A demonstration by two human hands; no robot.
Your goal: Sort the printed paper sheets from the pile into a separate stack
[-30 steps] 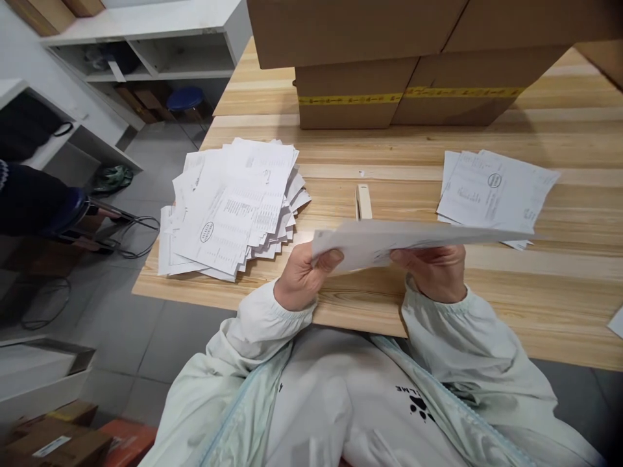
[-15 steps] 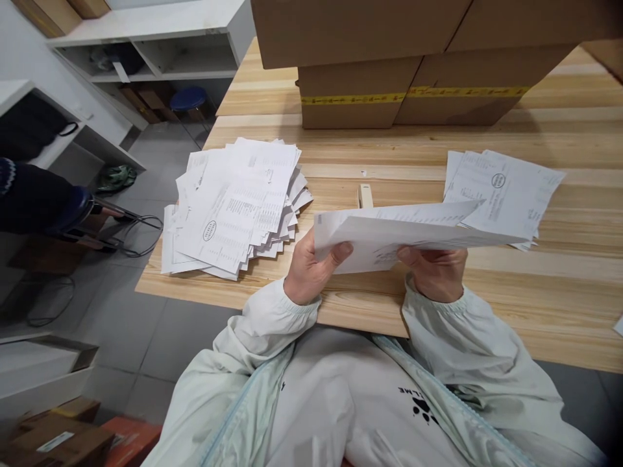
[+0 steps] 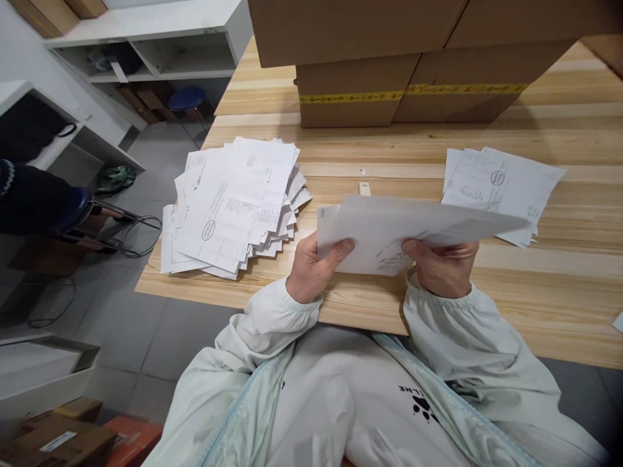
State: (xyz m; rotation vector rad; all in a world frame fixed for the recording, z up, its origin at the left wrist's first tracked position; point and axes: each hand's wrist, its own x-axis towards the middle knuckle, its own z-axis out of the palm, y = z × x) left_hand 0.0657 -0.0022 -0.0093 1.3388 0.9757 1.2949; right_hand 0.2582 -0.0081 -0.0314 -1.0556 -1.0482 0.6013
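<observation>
Left hand: partly closed, thumb on the near face of the held paper and fingers hidden behind, a pinch that likely steadies the left end without creasing it.
Right hand: curled in beneath the paper, thumb tip on its lower edge; probably it bears the long end, which reaches out past this hand.
Held paper: between both hands, above the wooden table, tilted; a stepped edge by the left hand suggests more than one layer. The slant perhaps turns the print toward the wearer.
Left pile of printed sheets: just left of and beyond the left hand, fanned unevenly, as if sheets were laid down singly; an oval stamp mark faces up.
Right pile of sheets: beyond the right hand and to its right, thinner, likely within easy reach.
Cream tool, possibly a stapler: beyond the paper, mostly covered by it.
Cardboard boxes: farthest ahead of the hands, stacked, perhaps set back to leave working room.
</observation>
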